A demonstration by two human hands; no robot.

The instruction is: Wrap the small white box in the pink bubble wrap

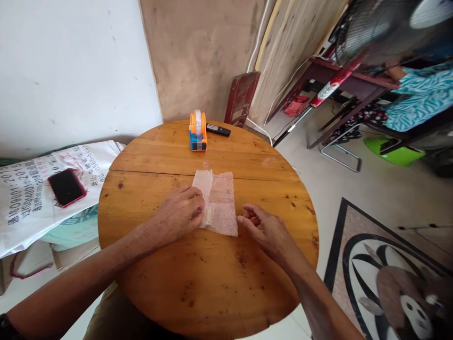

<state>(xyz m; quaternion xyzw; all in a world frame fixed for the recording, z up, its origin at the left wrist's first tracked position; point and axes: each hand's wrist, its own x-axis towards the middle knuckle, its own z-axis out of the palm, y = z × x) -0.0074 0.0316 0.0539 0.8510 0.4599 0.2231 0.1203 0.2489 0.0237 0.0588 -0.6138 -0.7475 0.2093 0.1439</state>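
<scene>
On the round wooden table [198,278] lies a pale pink, see-through sheet of bubble wrap [223,204], with a whiter folded layer along its left side. My left hand [184,207] rests over that left side, its fingers curled and pressed on the folded layer. Just off the right edge of the sheet is my right hand [267,229], holding nothing, with its thumb apart from half-bent fingers. A small clear piece, perhaps tape [205,165], sticks out at the sheet's top edge.
An orange and blue tape dispenser [197,132] and a black remote-like object [218,130] stand at the table's far side. A phone [67,187] lies on a white sack [21,212] at left. Right of the table are a fan [332,87] and a seated person [421,97].
</scene>
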